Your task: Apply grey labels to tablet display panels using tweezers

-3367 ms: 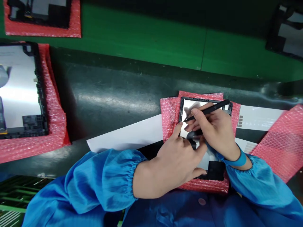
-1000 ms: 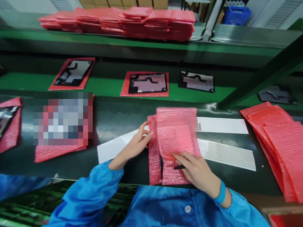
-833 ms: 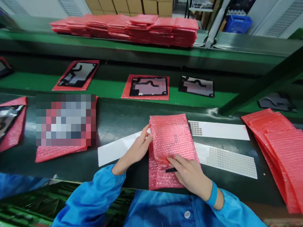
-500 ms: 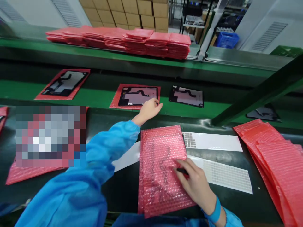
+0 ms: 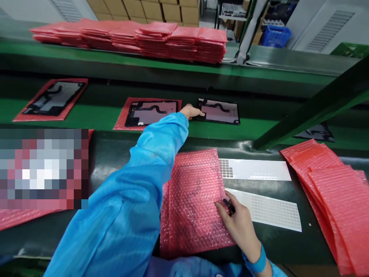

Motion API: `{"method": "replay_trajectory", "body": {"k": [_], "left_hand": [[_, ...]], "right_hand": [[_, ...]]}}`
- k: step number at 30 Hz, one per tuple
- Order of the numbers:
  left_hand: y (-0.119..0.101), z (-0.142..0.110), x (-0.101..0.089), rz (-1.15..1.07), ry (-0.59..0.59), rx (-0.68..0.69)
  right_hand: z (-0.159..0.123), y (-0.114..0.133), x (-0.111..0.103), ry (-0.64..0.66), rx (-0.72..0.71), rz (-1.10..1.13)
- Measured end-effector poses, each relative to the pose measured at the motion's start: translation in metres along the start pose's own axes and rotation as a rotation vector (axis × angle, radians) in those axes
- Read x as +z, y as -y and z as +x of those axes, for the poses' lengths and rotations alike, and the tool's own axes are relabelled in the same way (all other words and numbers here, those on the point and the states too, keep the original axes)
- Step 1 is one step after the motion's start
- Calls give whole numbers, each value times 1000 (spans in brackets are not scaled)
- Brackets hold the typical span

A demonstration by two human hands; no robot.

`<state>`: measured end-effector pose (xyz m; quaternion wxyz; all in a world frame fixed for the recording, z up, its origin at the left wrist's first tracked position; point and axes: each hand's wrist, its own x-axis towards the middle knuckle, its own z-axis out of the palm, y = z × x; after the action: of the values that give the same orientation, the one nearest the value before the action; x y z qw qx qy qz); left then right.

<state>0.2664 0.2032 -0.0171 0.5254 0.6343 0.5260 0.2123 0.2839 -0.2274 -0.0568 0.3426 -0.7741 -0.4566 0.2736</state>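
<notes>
At left hand (image 5: 192, 111), panel (image 5: 220, 111), long axis sideways

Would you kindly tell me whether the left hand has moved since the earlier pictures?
Yes: judged against the slanted green post, the left hand has moved forward, away from the body, and to the right, nearer the post's foot.

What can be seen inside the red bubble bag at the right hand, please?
Through the bubble bag, a dark outline shows faintly, but the film blurs its details, so I cannot tell what it is.
</notes>
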Motion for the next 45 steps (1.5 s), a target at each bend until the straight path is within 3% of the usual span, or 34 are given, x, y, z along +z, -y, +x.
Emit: {"method": "replay_trajectory", "body": {"k": [3, 6, 9, 13, 17, 20, 24, 28, 30, 37, 38, 40, 42, 45], "left_hand": [[-3, -24, -1, -157, 37, -53], [-2, -67, -8, -331, 62, -11], [11, -130, -22, -452, 70, 23], [45, -245, -30, -513, 88, -19], [79, -358, -1, -734, 93, -148], [91, -407, 32, -869, 61, -312], [97, -421, 64, -946, -47, -467], [101, -418, 75, -944, -115, -550], [105, -422, 74, -935, -14, -545], [126, -438, 49, -874, 598, -551], [128, -438, 43, -793, 646, -516], [130, -434, 30, -547, 661, -320], [130, -427, 20, -240, 544, 10], [136, -412, 14, 237, 274, 465]], "right_hand": [[-3, 2, -2, -32, -14, -48], [-5, 3, -2, -49, -34, -52], [-4, 7, -6, -82, 2, -7], [3, 12, -23, -253, 36, 113], [16, 11, -56, -364, -84, 179], [35, 0, -80, -389, -90, 125], [74, -26, -94, -239, -17, 232], [110, -44, -84, -133, 4, 417], [121, -47, -75, -98, 19, 466], [130, -41, -58, -100, 38, 473], [130, -40, -58, -102, 41, 461], [130, -38, -60, -101, 46, 439], [129, -37, -62, -98, 49, 427], [128, -36, -64, -90, 52, 406]]}}
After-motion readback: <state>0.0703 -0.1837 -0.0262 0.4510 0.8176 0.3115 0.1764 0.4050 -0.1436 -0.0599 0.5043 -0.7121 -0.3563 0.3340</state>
